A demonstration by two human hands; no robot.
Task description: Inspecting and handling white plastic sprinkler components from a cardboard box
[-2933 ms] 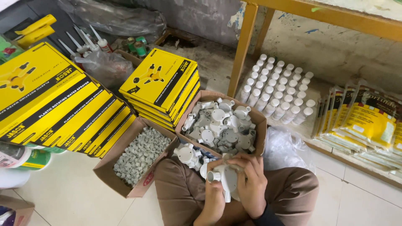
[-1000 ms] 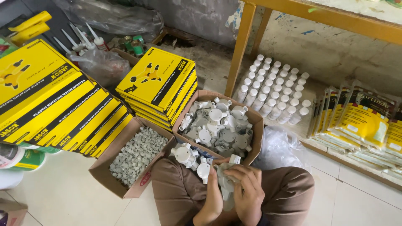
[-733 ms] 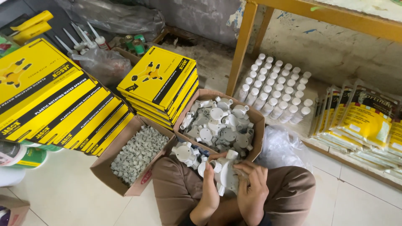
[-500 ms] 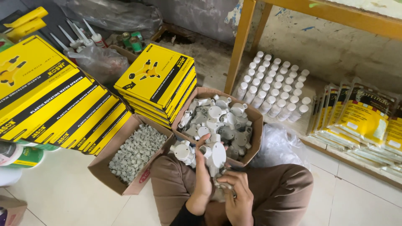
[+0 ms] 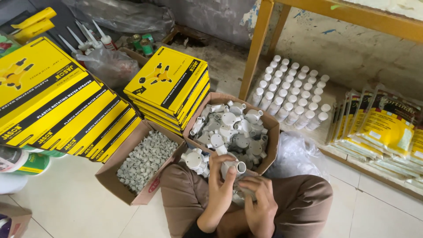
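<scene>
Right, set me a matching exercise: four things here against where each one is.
Things:
1. white fitting
2. clips
3. bottles
4. yellow boxes

Places:
A. under the wooden table
B. stacked behind the two cartons
C. in the left hand, above the right hand
D. in the left carton

Pairs: 1-C, 2-D, 3-A, 4-B
</scene>
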